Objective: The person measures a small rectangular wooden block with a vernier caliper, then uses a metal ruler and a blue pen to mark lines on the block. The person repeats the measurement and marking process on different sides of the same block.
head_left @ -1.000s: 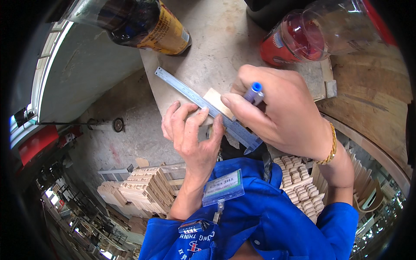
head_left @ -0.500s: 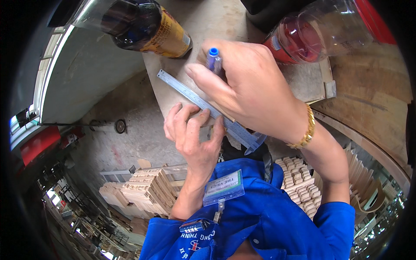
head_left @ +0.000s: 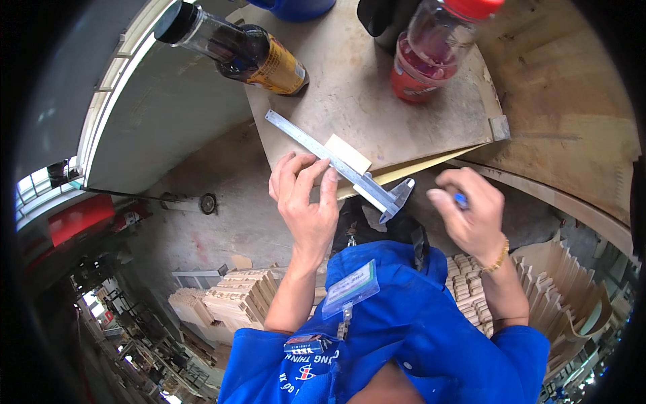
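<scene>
A steel vernier caliper [head_left: 296, 133] lies slantwise over the near edge of the board-topped table, its jaws at the lower right. Against its beam sits a small pale wooden block [head_left: 348, 153]. My left hand [head_left: 306, 205] has its fingertips pressed on the caliper's beam, holding it. Off the table's near right edge, my right hand [head_left: 471, 209] is closed round a blue pen [head_left: 461, 200]; only the pen's blue end shows, and the rest is hidden in the fingers. A gold-coloured bracelet is on that wrist.
A dark bottle with a yellow label [head_left: 279, 67] stands at the far left of the table [head_left: 417, 128]; a red-lidded bottle of red liquid [head_left: 420, 71] stands at the far right. Behind are a black object and a blue container [head_left: 296, 7]. Stacked wooden pieces [head_left: 235, 296] lie below.
My right hand has drawn back from above the block toward the lower right, still with the pen. This uncovers the block and the caliper's beam. My left hand stays on the caliper.
</scene>
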{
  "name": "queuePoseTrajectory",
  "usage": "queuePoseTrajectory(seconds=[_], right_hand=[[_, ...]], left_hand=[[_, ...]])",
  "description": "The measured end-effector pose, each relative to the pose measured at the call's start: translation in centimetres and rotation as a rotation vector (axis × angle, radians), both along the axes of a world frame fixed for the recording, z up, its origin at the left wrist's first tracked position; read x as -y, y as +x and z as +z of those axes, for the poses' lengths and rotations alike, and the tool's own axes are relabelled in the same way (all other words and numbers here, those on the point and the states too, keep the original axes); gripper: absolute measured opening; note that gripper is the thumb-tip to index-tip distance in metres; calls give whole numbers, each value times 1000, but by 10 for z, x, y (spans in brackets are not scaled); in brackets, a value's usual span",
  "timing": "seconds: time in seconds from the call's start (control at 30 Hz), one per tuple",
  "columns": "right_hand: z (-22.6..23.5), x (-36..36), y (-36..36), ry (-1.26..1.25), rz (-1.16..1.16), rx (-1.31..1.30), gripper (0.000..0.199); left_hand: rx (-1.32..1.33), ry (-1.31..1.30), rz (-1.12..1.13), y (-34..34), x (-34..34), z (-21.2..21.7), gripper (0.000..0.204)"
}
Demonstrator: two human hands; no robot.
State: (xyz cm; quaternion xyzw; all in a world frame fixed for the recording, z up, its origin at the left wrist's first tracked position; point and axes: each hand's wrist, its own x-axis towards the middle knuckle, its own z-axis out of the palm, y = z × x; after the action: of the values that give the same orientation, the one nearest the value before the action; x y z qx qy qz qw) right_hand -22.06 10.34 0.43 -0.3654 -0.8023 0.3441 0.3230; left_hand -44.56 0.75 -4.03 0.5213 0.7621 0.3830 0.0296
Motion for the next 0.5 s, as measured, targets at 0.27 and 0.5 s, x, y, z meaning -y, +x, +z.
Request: queuePoseTrajectory(seconds=[0.27, 0.5], right_hand=[[-62, 29, -14, -871, -5, -284, 31], [-29, 70, -25, -593, -184, -293, 14]], left_hand=[[-145, -23, -197, -28, -8, 10, 16], [-373, -98, -662, -70, 5, 56, 51]])
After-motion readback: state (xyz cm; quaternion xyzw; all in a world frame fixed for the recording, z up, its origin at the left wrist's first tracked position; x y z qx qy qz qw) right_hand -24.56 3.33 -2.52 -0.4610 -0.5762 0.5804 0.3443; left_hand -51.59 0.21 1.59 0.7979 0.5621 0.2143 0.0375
